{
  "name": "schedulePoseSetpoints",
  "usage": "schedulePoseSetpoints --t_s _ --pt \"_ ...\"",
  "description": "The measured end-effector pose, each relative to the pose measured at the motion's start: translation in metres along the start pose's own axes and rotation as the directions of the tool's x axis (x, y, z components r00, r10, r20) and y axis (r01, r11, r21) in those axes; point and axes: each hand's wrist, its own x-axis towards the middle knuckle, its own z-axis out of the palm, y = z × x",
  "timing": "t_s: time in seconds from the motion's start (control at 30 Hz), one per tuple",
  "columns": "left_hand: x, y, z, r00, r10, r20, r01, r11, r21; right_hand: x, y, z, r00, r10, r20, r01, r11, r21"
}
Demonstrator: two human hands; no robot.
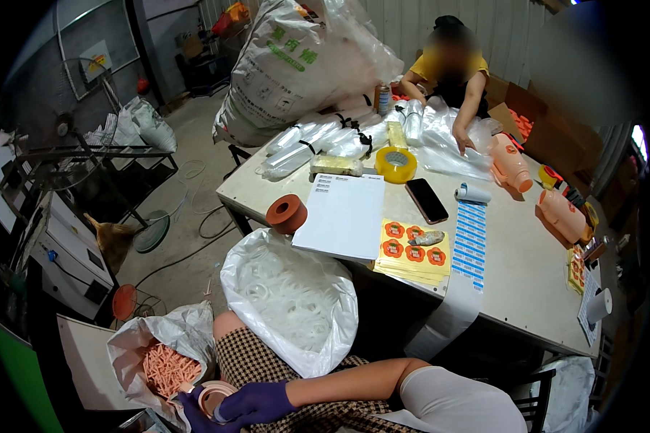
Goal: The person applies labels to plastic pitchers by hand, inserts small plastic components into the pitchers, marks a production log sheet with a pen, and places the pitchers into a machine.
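Low in the head view, both of my hands wear purple gloves and are closed around a round, hollow peach plastic cap (pixel 215 393). My left hand (pixel 196 413) grips it from the left side and is partly cut off by the lower edge. From the right, my right hand (pixel 258 404) holds it with the fingers at its opening. Just beyond the cap, a white sack (pixel 126 353) holds many small peach plastic pieces (pixel 170 369). A second white bag (pixel 343 303), full of translucent plastic rings (pixel 289 303), leans between my lap and the table.
The white table (pixel 527 289) carries paper sheets (pixel 343 209), flower stickers (pixel 390 270), a phone (pixel 427 201), yellow tape (pixel 396 165), a red-brown roll (pixel 287 213), a blue label strip (pixel 469 238) and peach bottles (pixel 511 164). Across it, a person (pixel 451 72) handles clear plastic bags (pixel 448 148).
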Motion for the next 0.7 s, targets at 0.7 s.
schedulePoseSetpoints --t_s 0.7 --pt "0.017 0.06 0.008 0.997 0.066 0.05 -0.074 0.981 0.179 -0.002 0.02 0.028 0.919 0.394 0.025 -0.349 0.841 -0.413"
